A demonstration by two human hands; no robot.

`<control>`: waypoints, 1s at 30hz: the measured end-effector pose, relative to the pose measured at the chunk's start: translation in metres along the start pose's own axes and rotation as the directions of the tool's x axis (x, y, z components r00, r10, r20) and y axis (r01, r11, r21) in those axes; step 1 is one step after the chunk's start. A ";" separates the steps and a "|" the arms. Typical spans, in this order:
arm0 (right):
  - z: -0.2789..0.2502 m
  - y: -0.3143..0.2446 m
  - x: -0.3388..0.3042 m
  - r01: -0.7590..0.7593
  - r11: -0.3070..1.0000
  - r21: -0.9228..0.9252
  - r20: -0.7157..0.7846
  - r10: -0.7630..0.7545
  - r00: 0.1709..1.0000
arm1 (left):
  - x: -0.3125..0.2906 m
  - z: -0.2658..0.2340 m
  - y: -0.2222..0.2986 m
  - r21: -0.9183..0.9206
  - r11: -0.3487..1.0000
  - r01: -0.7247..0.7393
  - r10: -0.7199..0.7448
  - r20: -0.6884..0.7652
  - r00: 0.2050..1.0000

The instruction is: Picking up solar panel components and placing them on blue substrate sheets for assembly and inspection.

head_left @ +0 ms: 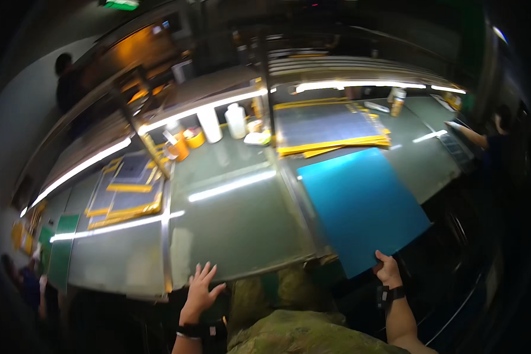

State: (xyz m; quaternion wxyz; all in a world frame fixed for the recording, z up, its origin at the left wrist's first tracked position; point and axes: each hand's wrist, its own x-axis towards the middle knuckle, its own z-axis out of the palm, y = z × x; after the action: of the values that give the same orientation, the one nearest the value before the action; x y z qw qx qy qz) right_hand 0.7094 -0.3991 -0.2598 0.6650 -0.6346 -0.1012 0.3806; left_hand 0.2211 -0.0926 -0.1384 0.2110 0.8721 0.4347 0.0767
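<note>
Head view, right fingers pinching blue sheet by near edge, left fingers spread

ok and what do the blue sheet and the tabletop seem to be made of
Blue sheet: maybe coated metal or stiff plastic, satin; it looks smooth and flat, with a soft sheen. Tabletop: possibly glass or a glossy coating, since the light tubes seem to reflect in it.

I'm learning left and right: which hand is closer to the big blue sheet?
Right. The right hand grips the blue sheet by its near edge; the left hand is apart from it, off to its left, near the table's front edge.
</note>
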 end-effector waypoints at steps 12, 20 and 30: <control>0.244 -0.045 -0.047 -0.250 0.945 0.209 0.696 0.036 0.717 | -0.075 -0.008 0.014 -0.999 0.033 -0.037 -0.050 -0.039 0.998; 0.449 -0.022 -0.133 -0.013 0.898 -0.440 0.891 0.438 0.114 | -0.199 -0.035 0.000 -0.777 -0.021 -0.630 -0.925 -0.223 0.306; 0.407 -0.054 -0.058 0.602 0.755 -0.260 0.939 0.052 0.340 | -0.428 -0.032 -0.001 -0.807 0.549 -0.218 -0.799 -0.430 -0.421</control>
State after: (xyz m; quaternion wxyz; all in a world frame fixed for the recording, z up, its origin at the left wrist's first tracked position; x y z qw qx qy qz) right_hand 0.4382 -0.1184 -0.1187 0.3296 -0.4569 -0.6684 0.4856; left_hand -0.0512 -0.4206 -0.0885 0.0685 0.0936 0.6199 0.7760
